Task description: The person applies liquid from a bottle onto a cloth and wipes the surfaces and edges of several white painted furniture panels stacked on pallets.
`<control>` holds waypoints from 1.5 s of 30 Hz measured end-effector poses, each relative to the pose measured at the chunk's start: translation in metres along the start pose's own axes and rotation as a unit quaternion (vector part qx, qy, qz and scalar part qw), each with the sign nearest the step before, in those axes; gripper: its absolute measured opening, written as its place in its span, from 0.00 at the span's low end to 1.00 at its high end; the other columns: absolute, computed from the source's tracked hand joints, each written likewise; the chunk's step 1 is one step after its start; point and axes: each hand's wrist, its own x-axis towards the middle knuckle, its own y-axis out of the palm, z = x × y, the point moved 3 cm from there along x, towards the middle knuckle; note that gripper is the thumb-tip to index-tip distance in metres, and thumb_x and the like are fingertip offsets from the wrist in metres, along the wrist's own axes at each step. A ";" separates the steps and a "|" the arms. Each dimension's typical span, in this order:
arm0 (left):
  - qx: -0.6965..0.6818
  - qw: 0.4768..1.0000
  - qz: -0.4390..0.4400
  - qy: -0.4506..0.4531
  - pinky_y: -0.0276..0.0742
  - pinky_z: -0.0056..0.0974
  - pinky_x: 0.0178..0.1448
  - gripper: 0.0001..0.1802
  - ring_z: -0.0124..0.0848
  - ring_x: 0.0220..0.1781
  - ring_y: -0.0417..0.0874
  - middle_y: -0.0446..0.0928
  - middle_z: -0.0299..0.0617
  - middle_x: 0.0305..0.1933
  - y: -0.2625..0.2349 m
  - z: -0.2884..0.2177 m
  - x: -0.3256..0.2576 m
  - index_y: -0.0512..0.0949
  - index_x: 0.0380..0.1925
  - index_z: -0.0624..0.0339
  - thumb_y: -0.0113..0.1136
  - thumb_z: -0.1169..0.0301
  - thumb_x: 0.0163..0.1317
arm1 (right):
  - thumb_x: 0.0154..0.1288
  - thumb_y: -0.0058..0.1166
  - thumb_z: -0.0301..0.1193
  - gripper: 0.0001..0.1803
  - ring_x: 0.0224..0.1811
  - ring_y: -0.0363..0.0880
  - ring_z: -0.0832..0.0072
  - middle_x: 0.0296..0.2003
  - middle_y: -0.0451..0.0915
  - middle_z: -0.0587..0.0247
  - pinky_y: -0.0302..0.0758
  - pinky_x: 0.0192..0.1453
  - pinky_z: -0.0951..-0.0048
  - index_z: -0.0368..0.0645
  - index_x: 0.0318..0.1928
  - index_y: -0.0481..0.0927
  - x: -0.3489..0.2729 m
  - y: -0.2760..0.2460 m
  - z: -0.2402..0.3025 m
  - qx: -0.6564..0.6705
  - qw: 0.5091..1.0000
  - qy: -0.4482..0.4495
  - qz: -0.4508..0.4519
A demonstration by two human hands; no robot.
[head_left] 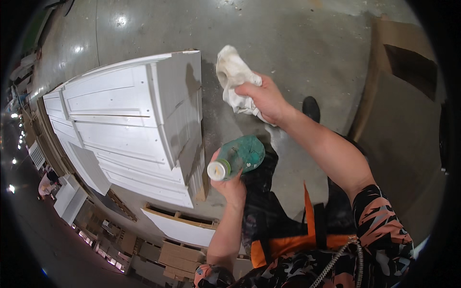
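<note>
My left hand (232,191) is wrapped round a green, see-through plastic bottle (249,152) with a white cap (217,171), which points to the left. The bottle is tilted and its side looks dented. Farther forward, my right hand (270,98) grips a crumpled white cloth (234,77) with brownish stains. The cloth hangs out past my thumb, apart from the bottle. To the left of both hands lies a stack of white panelled boards (125,110), like cabinet doors, with small dark spots on the top one. Neither hand touches the stack.
Brown cardboard (367,81) stands at the right. Grey concrete floor (297,38) stretches ahead. Another low white stack on wood (177,225) and cardboard boxes (180,257) are at the lower left. A person (47,185) is at the far left.
</note>
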 end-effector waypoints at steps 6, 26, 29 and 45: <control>-0.015 0.966 -0.046 0.255 0.71 0.45 0.62 0.29 0.40 0.55 0.76 0.73 0.49 0.55 -0.008 0.062 0.039 0.66 0.58 0.66 0.62 0.80 0.54 | 0.59 0.54 0.26 0.17 0.40 0.76 0.82 0.41 0.78 0.72 0.74 0.43 0.76 0.39 0.50 0.78 0.074 0.003 -0.045 -0.073 0.973 -0.176 0.128; -0.040 0.942 -0.115 0.314 0.77 0.51 0.57 0.34 0.44 0.51 0.79 0.76 0.48 0.52 -0.056 0.067 0.009 0.65 0.60 0.64 0.67 0.67 0.55 | 0.58 0.50 0.33 0.30 0.72 0.51 0.39 0.62 0.69 0.42 0.53 0.70 0.43 0.39 0.62 0.69 0.123 0.092 -0.082 -0.163 0.814 -0.555 0.055; -0.022 0.934 -0.101 0.342 0.76 0.51 0.58 0.31 0.44 0.51 0.79 0.76 0.49 0.51 -0.052 0.066 0.009 0.66 0.60 0.64 0.65 0.68 0.57 | 0.57 0.54 0.34 0.32 0.72 0.51 0.39 0.65 0.66 0.45 0.51 0.71 0.41 0.41 0.64 0.69 0.087 0.093 -0.134 -0.241 0.732 -0.628 0.112; -0.126 0.946 -0.120 0.272 0.75 0.54 0.58 0.30 0.49 0.51 0.80 0.78 0.52 0.50 -0.044 0.058 -0.017 0.71 0.55 0.70 0.64 0.66 0.55 | 0.57 0.54 0.38 0.32 0.75 0.48 0.48 0.69 0.59 0.52 0.44 0.72 0.34 0.52 0.64 0.69 0.046 0.063 -0.215 -0.393 0.671 -0.593 0.207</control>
